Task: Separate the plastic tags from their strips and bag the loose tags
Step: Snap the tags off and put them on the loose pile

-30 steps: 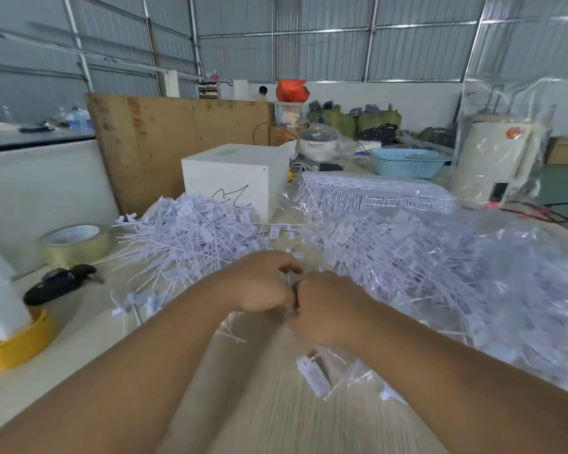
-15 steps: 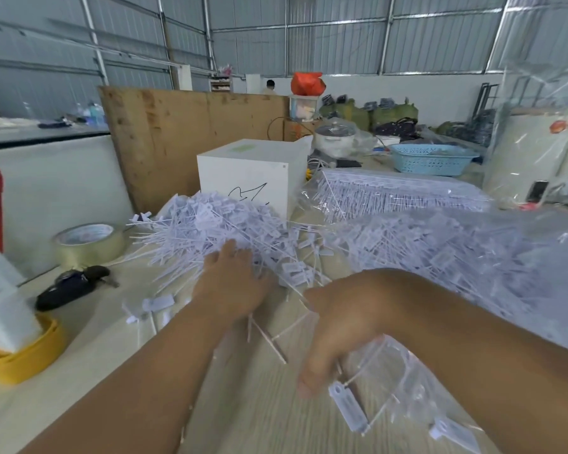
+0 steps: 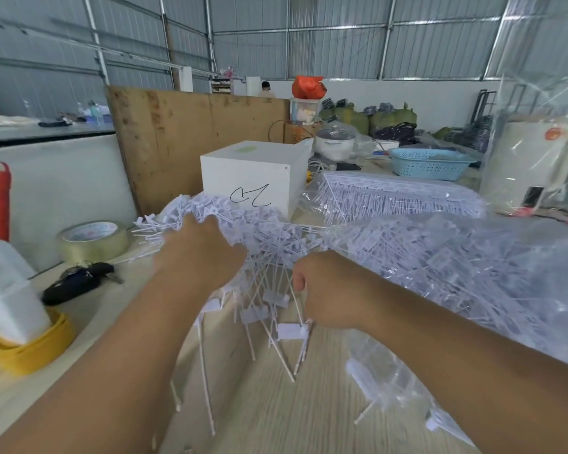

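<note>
left hand (image 3: 200, 257) lifting tags (image 3: 269, 309), stems hanging down

Corrugated metal walls (image 3: 341, 54), plywood board (image 3: 194, 136), pale wooden table (image 3: 276, 414)

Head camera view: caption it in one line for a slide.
Both hands, left and right, lift a bunch of white plastic tags from the pile beside a filled clear bag.

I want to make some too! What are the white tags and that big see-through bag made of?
The white tags look like matte moulded plastic: thin, stiff stems. The see-through bag looks like thin glossy plastic film: it crinkles and shines.
</note>
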A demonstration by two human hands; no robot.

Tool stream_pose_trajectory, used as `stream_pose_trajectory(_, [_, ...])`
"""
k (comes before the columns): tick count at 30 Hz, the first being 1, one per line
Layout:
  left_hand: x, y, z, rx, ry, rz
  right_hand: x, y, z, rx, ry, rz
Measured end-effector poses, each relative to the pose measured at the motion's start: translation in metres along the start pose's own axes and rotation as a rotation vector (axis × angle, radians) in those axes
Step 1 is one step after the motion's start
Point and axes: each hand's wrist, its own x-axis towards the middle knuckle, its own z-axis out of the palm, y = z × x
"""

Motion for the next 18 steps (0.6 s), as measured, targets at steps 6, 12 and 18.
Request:
stream_pose_trajectory(6, [-0.006, -0.014, 0.009, 0.181, -0.387, -0.125, -0.01, -0.007, -0.023, -0.256, -0.391, 0.066])
stream_pose_trajectory(12, [-0.013, 0.004, 0.025, -0.035, -0.32, 0.023, -0.01, -0.002, -0.009, -0.5, -0.483, 0.069])
stream_pose_trajectory(18, [-0.018, 0.006, 0.004, 0.056, -0.201, 0.067, -0.002, -0.002, -0.004, -0.332, -0.238, -0.036])
